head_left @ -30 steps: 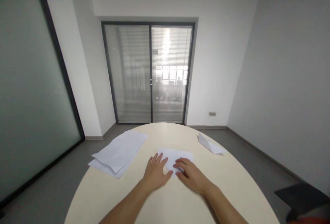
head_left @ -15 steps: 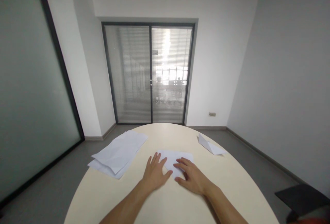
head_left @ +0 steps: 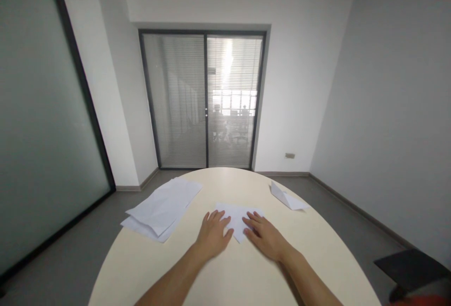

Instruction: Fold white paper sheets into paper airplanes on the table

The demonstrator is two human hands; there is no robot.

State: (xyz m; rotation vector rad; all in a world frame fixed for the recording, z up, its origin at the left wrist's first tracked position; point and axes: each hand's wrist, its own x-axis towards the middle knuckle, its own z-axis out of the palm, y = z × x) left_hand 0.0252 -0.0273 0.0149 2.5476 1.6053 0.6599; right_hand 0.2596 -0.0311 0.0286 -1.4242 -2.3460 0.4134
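Observation:
A white sheet of paper (head_left: pixel 238 224), folded to a point at its near edge, lies flat on the pale round table (head_left: pixel 225 273). My left hand (head_left: pixel 213 233) rests on its left side, fingers apart and palm down. On its right side lies my right hand (head_left: pixel 264 235), also palm down with the fingers spread. Neither hand grips anything. Parts of the paper's left and right sides are hidden under the fingers.
Several loose white sheets (head_left: pixel 162 207) overlap at the table's left edge. A folded white paper piece (head_left: pixel 287 198) stands near the right edge. A dark chair (head_left: pixel 412 268) is on the floor at the lower right. Glass doors with blinds (head_left: pixel 206 99) are beyond the table.
My right hand has shifted slightly right and flattened, uncovering the paper's near point. My left hand has moved a little, with its fingers slightly lower on the paper.

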